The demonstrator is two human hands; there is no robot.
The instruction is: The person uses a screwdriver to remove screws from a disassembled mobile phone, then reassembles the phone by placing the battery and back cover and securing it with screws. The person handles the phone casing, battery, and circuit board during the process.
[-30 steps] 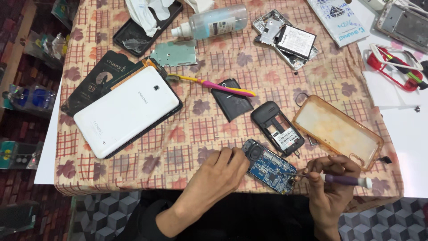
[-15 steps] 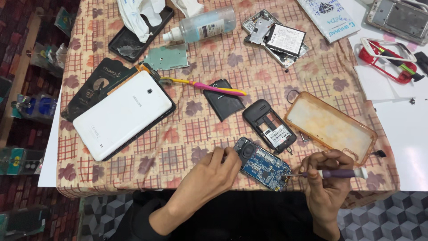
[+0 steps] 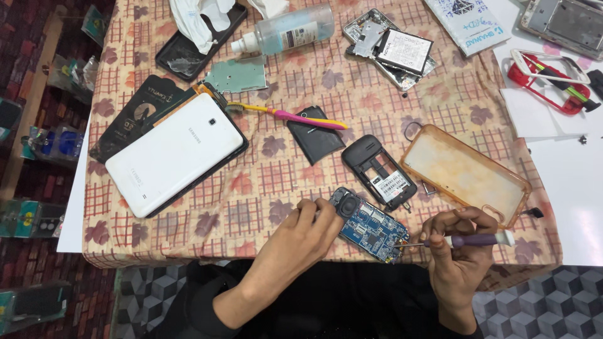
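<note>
A blue phone circuit board (image 3: 369, 225) lies near the table's front edge. My left hand (image 3: 300, 237) pinches its left end, fingers closed on the round speaker part. My right hand (image 3: 457, 248) grips a small purple-handled screwdriver (image 3: 468, 240) held level, its thin tip touching the board's lower right corner. Just behind the board lies an opened black phone body (image 3: 379, 172) with its back removed.
A white tablet (image 3: 173, 152) lies at left on dark covers. A pink and yellow toothbrush (image 3: 292, 115), a black back cover (image 3: 315, 134), an amber clear case (image 3: 463, 172), a spray bottle (image 3: 286, 29), a battery on phone parts (image 3: 397, 49) and a red case (image 3: 548, 74) lie on the patterned cloth (image 3: 251, 194).
The view has shifted a little. Both hands stay on the board, with the screwdriver tip still at its right end.
</note>
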